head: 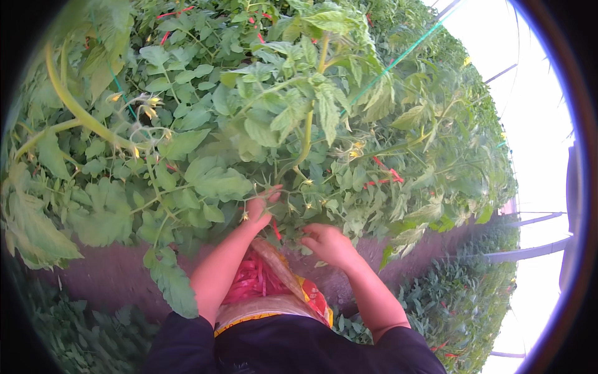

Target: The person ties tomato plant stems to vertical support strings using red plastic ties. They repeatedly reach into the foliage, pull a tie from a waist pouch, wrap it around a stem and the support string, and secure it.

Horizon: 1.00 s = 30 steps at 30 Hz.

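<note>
My left hand [261,208] reaches into a tomato plant, at a thin stem with small star-shaped calyxes; leaves and stems partly cover its fingers. To its right, my right hand [327,243] is at the lower edge of the foliage, its thumb and index finger bent towards each other; whether they hold anything is unclear. A red tie [276,230] hangs between my hands. At my waist an open plastic bag [261,301] is full of red plastic strips [254,276]. Above my hands rises a thick tomato stem [307,133] with yellow flowers [353,153] to its right.
Green strings [397,61] run up through the plants. Other red ties [385,180] mark the stems. A bare soil path [126,276] passes beneath me, with another plant row [448,299] behind. A large leaf [175,283] hangs over my left forearm. Greenhouse frame bars [528,252] stand at the right.
</note>
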{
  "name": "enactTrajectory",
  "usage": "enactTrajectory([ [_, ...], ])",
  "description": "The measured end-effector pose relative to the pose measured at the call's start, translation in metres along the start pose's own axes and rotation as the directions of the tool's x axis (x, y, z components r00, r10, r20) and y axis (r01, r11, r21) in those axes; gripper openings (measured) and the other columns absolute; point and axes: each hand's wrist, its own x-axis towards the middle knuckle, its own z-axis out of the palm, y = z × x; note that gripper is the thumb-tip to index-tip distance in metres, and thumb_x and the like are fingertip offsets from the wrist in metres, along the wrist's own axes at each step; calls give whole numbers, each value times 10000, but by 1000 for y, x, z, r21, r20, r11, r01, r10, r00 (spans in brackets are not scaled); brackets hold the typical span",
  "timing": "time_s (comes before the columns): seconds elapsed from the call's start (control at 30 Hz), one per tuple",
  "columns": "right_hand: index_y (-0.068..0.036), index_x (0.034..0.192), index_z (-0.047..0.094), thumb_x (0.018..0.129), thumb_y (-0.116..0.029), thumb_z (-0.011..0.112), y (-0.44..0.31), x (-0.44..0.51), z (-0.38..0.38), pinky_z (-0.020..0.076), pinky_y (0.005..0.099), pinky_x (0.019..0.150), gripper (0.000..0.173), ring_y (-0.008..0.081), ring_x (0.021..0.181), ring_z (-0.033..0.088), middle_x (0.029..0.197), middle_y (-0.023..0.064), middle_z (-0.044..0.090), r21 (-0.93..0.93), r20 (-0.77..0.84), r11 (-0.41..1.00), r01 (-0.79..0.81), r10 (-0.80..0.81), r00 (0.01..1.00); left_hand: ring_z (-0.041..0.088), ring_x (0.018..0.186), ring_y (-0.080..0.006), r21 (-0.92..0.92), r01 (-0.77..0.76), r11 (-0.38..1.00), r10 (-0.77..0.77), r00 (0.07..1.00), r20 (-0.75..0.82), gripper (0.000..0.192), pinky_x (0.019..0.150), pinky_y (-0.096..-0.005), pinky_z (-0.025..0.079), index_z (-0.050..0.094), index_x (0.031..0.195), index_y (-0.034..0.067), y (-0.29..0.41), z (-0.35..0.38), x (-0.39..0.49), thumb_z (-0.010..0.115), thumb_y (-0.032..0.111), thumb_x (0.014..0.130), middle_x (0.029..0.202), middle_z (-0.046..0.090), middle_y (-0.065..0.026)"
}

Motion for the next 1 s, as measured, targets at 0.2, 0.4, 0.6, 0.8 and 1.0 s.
enactTrajectory([
  [0.2, -64, 1179, 661, 900, -322, 659, 5, 3, 7, 550, 399, 765, 380, 309, 877, 705, 963, 152, 721, -27, 5, 1000, -5, 5, 1000, 612, 1035, -120, 332, -102, 938, 103, 995, 13, 300, 936, -269, 476, 640, 1267, 9, 14, 10, -8, 602, 155, 1007, 1177, 694, -51],
  [0.4, -26, 1186, 650, 908, -303, 648, 7, 5, 12, 543, 384, 743, 393, 294, 835, 704, 929, 157, 719, -41, 0, 999, 34, -34, 999, 601, 1059, -117, 111, -59, 992, 56, 998, 28, 294, 937, -264, 480, 623, 1276, -9, 1, -1, -1, 591, 101, 1005, 1226, 669, -54],
  [0.6, -58, 1162, 665, 894, -318, 661, 18, 11, 27, 557, 423, 793, 373, 329, 915, 704, 1002, 157, 719, -54, -41, 998, 36, -38, 998, 593, 1065, -111, 96, -44, 994, 39, 998, 56, 296, 922, -259, 492, 606, 1284, -23, -6, -9, 4, 581, 48, 999, 1245, 653, -65],
  [0.8, -52, 1121, 665, 852, -244, 692, 15, 9, 33, 536, 445, 824, 332, 355, 950, 658, 987, 145, 681, -248, -289, 955, 162, -233, 929, 600, 989, -96, 364, -72, 929, 73, 997, 11, 282, 883, -252, 479, 632, 1270, 1, 17, 2, 0, 571, 99, 1014, 1154, 688, -33],
  [1.0, -56, 1076, 671, 776, -155, 726, 5, 21, 42, 522, 446, 831, 320, 336, 950, 629, 976, 119, 648, -476, -412, 859, 186, -405, 816, 599, 946, -81, 399, -11, 917, 5, 1000, 14, 306, 864, -260, 477, 661, 1255, 32, 36, 8, 16, 554, 209, 1030, 1056, 720, -10],
])
